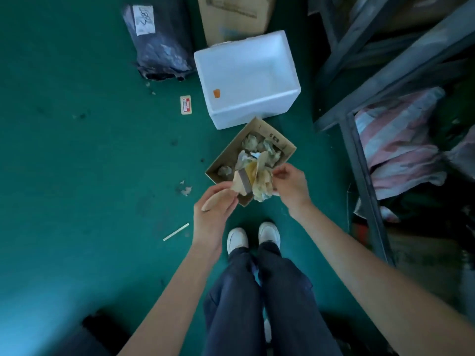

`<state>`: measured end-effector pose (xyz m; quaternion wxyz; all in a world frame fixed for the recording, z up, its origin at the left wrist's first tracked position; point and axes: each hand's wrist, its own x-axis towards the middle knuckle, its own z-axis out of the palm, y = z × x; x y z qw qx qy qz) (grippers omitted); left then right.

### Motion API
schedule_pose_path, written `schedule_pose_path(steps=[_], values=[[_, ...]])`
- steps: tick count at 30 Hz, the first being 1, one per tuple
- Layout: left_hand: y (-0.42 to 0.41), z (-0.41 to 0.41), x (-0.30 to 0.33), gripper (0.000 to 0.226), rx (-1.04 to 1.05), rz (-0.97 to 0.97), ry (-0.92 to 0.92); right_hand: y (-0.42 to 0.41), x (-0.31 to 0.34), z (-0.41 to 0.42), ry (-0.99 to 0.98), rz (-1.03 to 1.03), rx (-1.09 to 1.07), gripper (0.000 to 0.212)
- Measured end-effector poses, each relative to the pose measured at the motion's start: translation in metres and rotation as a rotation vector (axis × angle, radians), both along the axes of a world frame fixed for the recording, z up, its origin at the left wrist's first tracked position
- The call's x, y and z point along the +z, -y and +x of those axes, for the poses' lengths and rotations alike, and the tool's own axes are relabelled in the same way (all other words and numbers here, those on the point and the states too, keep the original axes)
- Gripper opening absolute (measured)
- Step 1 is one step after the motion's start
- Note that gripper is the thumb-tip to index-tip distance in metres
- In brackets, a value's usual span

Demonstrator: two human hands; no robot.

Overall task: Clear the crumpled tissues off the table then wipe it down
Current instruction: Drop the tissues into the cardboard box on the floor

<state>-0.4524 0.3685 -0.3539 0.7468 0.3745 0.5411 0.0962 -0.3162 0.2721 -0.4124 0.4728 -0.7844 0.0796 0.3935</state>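
Floor (77,155): green, lying under everything in view, with small scraps scattered on it.
Dark bag (160,39): lying on the floor at upper left, a white label showing on its top.
Stick (176,232): pale and thin, lying on the floor left of the left forearm.
Small card (185,105): red and cream, lying flat between the dark bag and the foam box.
Left hand (214,210): reaching forward over the floor, fingers curling round a pale wooden handle (214,200); the far end of this tool is meeting the tissues over the carton's near corner, and what the tool is I cannot tell.
Shoes (253,237): white, standing side by side just behind the carton, dark trousers rising toward the camera.
Carton (279,140): small open brown box, sitting cornerwise on the floor just in front of the shoes and touching the foam box's near side.
Tissues (253,145): crumpled, lying inside the carton; a larger yellowish wad (262,185) is hanging over its near edge between the two hands.
Foam box (246,78): white, open, standing beyond the carton, an orange bit lying inside it.
Right hand (289,182): fingers curling and pinching the right side of the wad.
Rack (359,160): grey metal frame standing at right, striped pink cloth bundled inside it.
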Motion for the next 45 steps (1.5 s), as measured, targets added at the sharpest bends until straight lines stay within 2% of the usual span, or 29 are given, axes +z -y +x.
schedule_pose_path(steps=[6,10,14,17,19,23,29,34,40,45], values=[[-0.025,0.013,-0.172,0.017,-0.068,0.133,-0.106,-0.037,-0.160,0.016,-0.226,0.087,0.008,0.014],[-0.038,0.018,-0.258,0.017,-0.107,0.188,-0.184,-0.047,-0.240,0.021,-0.276,0.050,0.073,0.010],[-0.050,0.022,-0.296,0.014,-0.175,0.244,-0.251,-0.050,-0.274,0.023,-0.289,0.035,0.109,0.014],[-0.054,0.020,-0.293,0.011,-0.229,0.453,-0.304,-0.049,-0.274,0.027,-0.233,0.003,0.158,0.019],[-0.053,0.017,-0.275,0.012,-0.267,0.564,-0.319,-0.046,-0.259,0.029,-0.176,-0.044,0.190,0.020],[-0.045,0.008,-0.195,0.013,-0.292,0.591,-0.290,-0.034,-0.179,0.026,-0.152,-0.030,0.168,0.019],[-0.023,-0.001,-0.013,0.013,-0.310,0.541,-0.219,-0.010,0.012,0.017,-0.105,0.042,0.119,0.019],[-0.001,-0.016,0.127,0.016,-0.423,0.579,-0.124,0.021,0.159,-0.003,-0.069,0.128,0.038,0.019],[0.020,-0.037,0.243,0.012,-0.658,0.987,0.030,0.061,0.267,-0.040,0.040,0.243,-0.074,0.018],[0.037,-0.032,0.294,0.010,-0.664,1.113,0.133,0.097,0.317,-0.065,0.164,0.300,-0.177,0.019]])
